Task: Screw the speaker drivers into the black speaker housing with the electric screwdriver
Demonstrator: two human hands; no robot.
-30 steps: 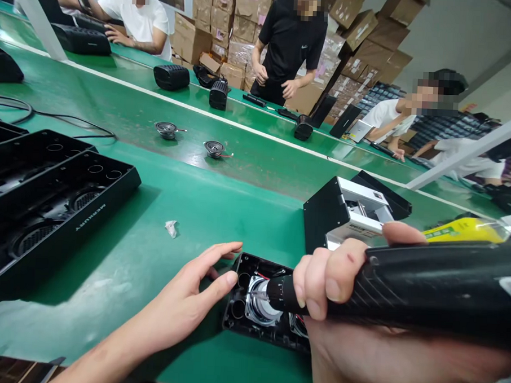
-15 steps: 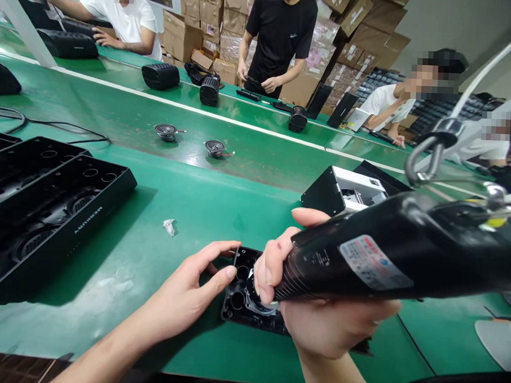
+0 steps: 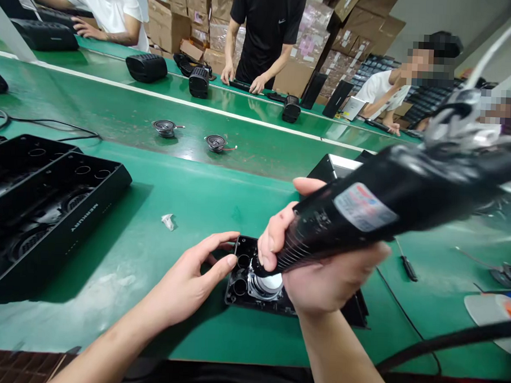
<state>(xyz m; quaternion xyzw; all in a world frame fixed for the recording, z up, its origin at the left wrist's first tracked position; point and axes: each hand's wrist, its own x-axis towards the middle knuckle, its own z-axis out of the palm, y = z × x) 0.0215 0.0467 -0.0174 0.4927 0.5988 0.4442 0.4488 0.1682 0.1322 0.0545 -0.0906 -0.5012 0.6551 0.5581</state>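
Note:
My right hand (image 3: 320, 268) is wrapped round a black electric screwdriver (image 3: 365, 202), which slants down to the left; its tip is hidden behind my fingers. Beneath it lies a small black housing (image 3: 242, 297) with a round silver-backed speaker (image 3: 266, 283) seated inside. The thumb and fingertips of my left hand (image 3: 192, 285) rest on the housing's left edge, gripping it at the upper left corner. A scrap of white material (image 3: 168, 221) lies on the green mat to the left.
Large black housings (image 3: 85, 212) stand at the left. Two loose speakers (image 3: 164, 128) lie beyond the mat. A small screwdriver (image 3: 408, 268) and a cable are at the right. Several people work across the bench (image 3: 115, 103).
My right hand and the electric screwdriver have risen slightly and tilted more steeply, showing more of the speaker. My left hand stays on the housing. The camera view has shifted a little.

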